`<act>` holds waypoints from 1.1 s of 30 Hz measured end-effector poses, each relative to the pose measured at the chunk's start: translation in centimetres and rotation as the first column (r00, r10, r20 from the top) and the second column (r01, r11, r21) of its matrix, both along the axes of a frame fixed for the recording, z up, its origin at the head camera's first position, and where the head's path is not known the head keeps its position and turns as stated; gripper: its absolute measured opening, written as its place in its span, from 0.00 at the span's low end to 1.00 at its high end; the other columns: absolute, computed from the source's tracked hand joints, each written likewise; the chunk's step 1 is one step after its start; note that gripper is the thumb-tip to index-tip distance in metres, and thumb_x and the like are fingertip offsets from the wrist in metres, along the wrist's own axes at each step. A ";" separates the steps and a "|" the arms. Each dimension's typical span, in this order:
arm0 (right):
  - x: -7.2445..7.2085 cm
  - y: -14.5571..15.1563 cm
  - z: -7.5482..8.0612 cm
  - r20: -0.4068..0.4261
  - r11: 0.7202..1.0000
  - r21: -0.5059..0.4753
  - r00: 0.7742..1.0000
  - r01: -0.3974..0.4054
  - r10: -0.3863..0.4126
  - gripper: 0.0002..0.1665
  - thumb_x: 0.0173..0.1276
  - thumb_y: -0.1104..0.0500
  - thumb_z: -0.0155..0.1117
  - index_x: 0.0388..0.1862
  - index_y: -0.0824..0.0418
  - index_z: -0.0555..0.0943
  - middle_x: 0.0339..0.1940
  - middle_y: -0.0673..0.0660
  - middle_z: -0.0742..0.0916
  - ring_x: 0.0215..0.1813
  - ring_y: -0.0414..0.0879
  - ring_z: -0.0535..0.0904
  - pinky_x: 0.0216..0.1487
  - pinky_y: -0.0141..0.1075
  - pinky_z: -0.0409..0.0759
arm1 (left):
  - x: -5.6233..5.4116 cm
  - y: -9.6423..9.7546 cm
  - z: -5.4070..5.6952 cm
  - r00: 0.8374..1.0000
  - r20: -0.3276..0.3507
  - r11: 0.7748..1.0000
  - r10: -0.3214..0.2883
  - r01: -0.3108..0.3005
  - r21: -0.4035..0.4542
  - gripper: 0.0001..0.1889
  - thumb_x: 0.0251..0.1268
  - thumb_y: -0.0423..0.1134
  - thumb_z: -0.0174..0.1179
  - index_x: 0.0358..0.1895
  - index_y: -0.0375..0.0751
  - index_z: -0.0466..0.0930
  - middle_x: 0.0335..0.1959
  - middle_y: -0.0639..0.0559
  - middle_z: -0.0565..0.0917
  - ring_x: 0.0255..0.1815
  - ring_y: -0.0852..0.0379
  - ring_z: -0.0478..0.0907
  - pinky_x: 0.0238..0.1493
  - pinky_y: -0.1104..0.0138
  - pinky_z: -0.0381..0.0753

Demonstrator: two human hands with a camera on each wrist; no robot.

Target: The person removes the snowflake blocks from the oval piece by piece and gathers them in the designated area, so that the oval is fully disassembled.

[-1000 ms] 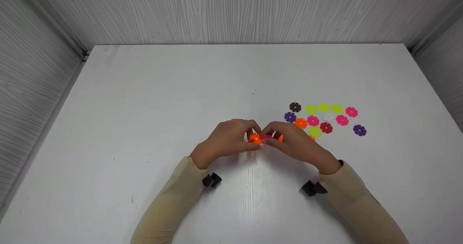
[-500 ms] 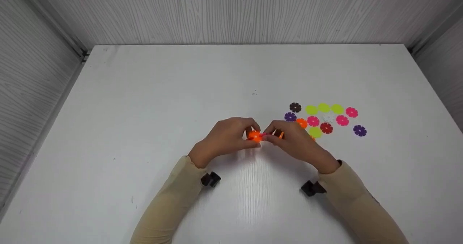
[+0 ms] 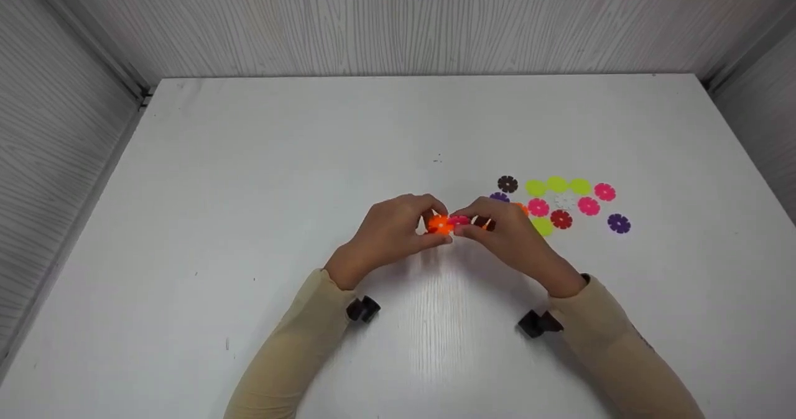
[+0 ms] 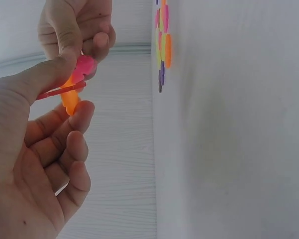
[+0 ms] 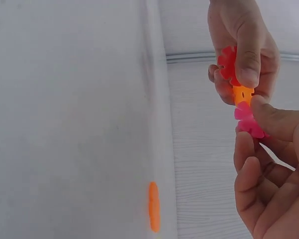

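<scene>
Near the middle of the table, my left hand [image 3: 395,229] pinches an orange notched plastic disc [image 3: 440,224] between thumb and fingers. A red notched disc [image 5: 228,64] sticks out crosswise from the orange one, by the left thumb. My right hand [image 3: 507,235] pinches a pink notched disc [image 3: 459,220] at its right side. The pink disc's edge meets the orange disc's edge, and the two overlap at an angle in the left wrist view. Fingertips of both hands almost meet around the joint and cover part of each disc.
Loose flat discs lie right of the hands: a dark brown disc [image 3: 507,184], a white disc [image 3: 564,201], a dark red disc [image 3: 561,219], a purple disc [image 3: 619,223], several yellow and pink ones. My right hand partly covers nearby discs. A panelled wall [image 3: 398,21] stands behind the table.
Both hands have shifted slightly away from me, toward the back of the table, with the discs. The pink disc has turned from nearly edge-on to show more of its face.
</scene>
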State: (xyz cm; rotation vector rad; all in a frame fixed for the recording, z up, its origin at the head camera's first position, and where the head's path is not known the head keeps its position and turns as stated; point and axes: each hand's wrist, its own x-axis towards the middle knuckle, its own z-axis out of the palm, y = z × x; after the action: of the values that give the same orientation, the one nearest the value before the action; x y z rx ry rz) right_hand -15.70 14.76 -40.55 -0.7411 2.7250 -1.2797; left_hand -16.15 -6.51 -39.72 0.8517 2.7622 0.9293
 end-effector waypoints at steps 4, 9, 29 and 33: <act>0.1 0.0 -0.1 0.002 1.000 -0.018 1.000 0.014 -0.014 0.12 0.59 0.61 0.70 0.44 0.61 0.87 0.32 0.55 0.86 0.30 0.44 0.74 0.33 0.26 0.76 | 0.1 0.0 0.1 1.000 0.008 1.000 -0.005 0.004 0.018 0.21 0.58 0.51 0.67 0.51 0.44 0.80 0.37 0.52 0.85 0.33 0.57 0.72 0.34 0.69 0.72; 0.2 0.1 0.0 0.003 0.999 -0.035 1.000 -0.005 0.005 0.11 0.60 0.63 0.69 0.42 0.62 0.87 0.26 0.55 0.80 0.28 0.44 0.70 0.31 0.25 0.71 | -0.1 0.0 0.1 0.999 0.039 0.998 -0.017 0.015 0.053 0.21 0.57 0.50 0.68 0.50 0.44 0.80 0.36 0.52 0.84 0.33 0.58 0.71 0.34 0.70 0.71; -0.7 1.5 0.0 0.117 0.992 -0.054 0.986 -0.116 0.121 0.15 0.62 0.63 0.67 0.49 0.61 0.84 0.24 0.56 0.79 0.25 0.46 0.73 0.28 0.26 0.71 | -0.4 -0.8 -0.1 0.992 0.117 0.993 -0.049 0.036 0.115 0.19 0.57 0.47 0.69 0.50 0.44 0.81 0.36 0.53 0.82 0.35 0.55 0.72 0.34 0.70 0.70; -0.8 1.6 0.1 0.179 0.997 -0.041 0.981 -0.066 0.073 0.16 0.64 0.63 0.67 0.51 0.62 0.82 0.25 0.61 0.82 0.24 0.57 0.77 0.27 0.27 0.73 | -0.4 -0.8 -0.1 0.994 0.104 0.995 -0.040 0.030 0.099 0.20 0.57 0.47 0.69 0.51 0.43 0.80 0.35 0.52 0.81 0.35 0.56 0.73 0.35 0.70 0.72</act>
State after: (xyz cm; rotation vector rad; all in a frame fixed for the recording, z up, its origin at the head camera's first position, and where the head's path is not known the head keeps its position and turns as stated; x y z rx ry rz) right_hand -16.54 16.34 -40.40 -0.6801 2.5181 -1.3131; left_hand -16.57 -7.28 -39.81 0.8365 2.6235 1.0771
